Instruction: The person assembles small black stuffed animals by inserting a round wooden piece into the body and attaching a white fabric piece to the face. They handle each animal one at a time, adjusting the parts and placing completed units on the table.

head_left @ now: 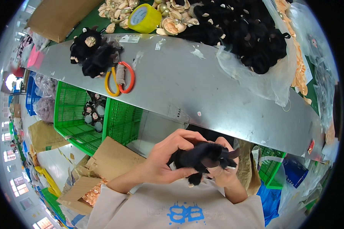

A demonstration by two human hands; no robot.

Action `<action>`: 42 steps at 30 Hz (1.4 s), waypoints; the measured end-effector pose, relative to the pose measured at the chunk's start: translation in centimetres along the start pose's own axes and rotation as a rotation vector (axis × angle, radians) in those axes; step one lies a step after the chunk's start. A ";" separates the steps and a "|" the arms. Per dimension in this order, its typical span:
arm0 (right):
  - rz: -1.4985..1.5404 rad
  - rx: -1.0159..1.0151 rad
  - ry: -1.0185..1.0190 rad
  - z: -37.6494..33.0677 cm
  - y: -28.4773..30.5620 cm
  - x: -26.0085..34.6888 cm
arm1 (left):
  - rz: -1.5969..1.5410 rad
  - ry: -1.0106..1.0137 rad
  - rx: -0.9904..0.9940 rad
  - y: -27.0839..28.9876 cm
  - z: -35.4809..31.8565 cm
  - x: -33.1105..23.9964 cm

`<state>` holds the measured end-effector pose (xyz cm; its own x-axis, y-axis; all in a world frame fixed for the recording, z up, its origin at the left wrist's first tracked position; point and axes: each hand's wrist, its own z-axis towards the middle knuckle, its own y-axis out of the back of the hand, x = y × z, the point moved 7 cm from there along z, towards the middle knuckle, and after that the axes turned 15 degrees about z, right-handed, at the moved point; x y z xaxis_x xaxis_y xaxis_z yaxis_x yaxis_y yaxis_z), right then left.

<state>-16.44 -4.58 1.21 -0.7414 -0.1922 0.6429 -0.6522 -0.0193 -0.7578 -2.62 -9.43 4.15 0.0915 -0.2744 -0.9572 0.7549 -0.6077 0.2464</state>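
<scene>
1. Both hands clamped on 1 black plush toy (202,157) at chest height, below the grey metal table (218,87): left hand (165,160) wrapped under the body, right hand (224,171) pinching the head end.
2. Judged part-way: 2 plush toys (91,51) lying on the table beside the scissors (120,78), more in the green crate (78,114), a big black heap in the clear bag (240,26) apparently untouched.
3. Hidden: toy's face, right fingertips; exact work on it unclear.
</scene>
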 end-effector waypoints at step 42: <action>-0.272 -0.007 0.478 -2.3 -2.0 0.5 | -0.390 -0.023 -0.123 -2.1 -1.5 -1.3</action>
<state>-15.88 -2.43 3.30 -0.5337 0.2859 0.7959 -0.8304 0.0009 -0.5572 -3.37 -6.72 4.65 -0.2302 -0.0585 -0.9714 0.8026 -0.5758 -0.1555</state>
